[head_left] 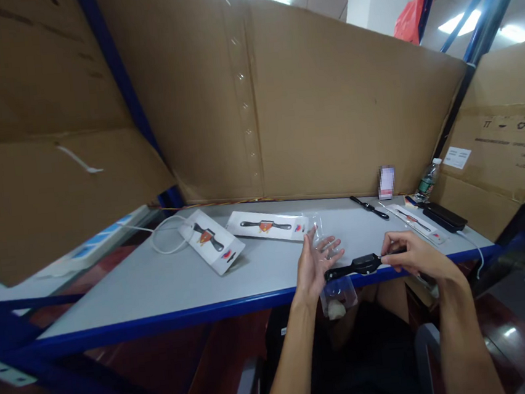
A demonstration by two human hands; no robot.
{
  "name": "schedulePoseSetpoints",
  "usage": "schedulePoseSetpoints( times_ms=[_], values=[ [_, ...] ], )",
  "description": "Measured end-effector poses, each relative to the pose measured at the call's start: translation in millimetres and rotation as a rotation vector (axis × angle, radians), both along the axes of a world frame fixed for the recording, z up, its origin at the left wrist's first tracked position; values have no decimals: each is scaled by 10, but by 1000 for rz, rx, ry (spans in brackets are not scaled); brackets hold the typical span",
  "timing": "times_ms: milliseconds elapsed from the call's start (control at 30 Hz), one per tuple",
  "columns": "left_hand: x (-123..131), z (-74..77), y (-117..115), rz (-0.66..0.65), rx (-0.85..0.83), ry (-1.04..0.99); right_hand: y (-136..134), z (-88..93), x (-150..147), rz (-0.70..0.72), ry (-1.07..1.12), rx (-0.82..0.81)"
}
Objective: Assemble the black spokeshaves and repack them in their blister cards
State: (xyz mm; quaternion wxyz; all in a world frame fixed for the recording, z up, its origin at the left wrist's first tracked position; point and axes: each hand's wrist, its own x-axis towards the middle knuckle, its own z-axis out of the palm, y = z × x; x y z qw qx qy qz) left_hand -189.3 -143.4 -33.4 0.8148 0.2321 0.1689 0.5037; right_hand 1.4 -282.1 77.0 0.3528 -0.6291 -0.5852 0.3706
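Note:
A black two-handled tool, which looks like a spokeshave (365, 264), lies level over the table's front edge. My right hand (414, 256) has its fingers closed on the right handle. Spread fingers and an upturned palm show on my left hand (315, 263), beside the tool's left end; whether they touch I cannot tell. Below the tool, at the table edge, is a clear plastic bag (341, 291) with something whitish in it. Clear plastic wrap (313, 220) lies behind my left hand. Two white printed packages (213, 242) (265, 226) picturing such a tool lie to the left.
Farther right on the grey table (160, 293) lie another black tool (369, 207), a slim printed package (416, 222) and a black case (444, 216). A phone (386, 182) and a water bottle (428, 180) stand at the back. A white cable (166, 234) loops at left. Cardboard walls (304, 106) enclose the table.

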Motion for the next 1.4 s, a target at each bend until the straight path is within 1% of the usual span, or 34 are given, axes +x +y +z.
schedulePoseSetpoints(
  times_ms=[100, 167, 267, 367, 433, 533, 667, 733, 800, 900, 1033, 1133, 1233, 1300, 1400],
  values=[
    [-6, -2, 18, -53, -10, 4, 329, 108, 86, 165, -27, -3],
    [-15, -8, 33, -102, -9, 8, 602, 138, 91, 222, -6, 11],
    [-28, -11, 36, -150, 19, -14, 1019, 126, -5, 201, 48, 35],
    [-38, -2, 13, -149, 52, -28, 1363, 67, -186, 198, 39, 64],
    [-47, 0, -3, -140, 43, -7, 1524, 11, -321, 178, -32, 83],
    [-59, -15, -2, -128, 2, 15, 1650, -89, -497, 125, -163, 120],
    [-55, -46, 34, -107, -83, -5, 1653, -196, -605, 24, -210, 253],
    [-50, -51, 49, -85, -127, -33, 1627, -216, -575, -32, -230, 310],
    [-47, -49, 58, -59, -153, -54, 1603, -215, -467, -87, -260, 332],
    [-47, -50, 76, -31, -197, -69, 1562, -198, -136, -218, -338, 328],
    [-32, -83, 126, -41, -270, -84, 1441, -201, 526, -494, -502, 262],
    [-22, -118, 156, -50, -288, -104, 1271, -232, 1022, -663, -623, 167],
    [-35, -149, 170, -35, -254, -121, 1056, -278, 1405, -808, -708, 68],
    [-55, -163, 182, -34, -231, -99, 923, -323, 1575, -875, -750, 12],
    [-89, -170, 200, -85, -241, -64, 803, -431, 1714, -879, -800, -63]
  ],
)
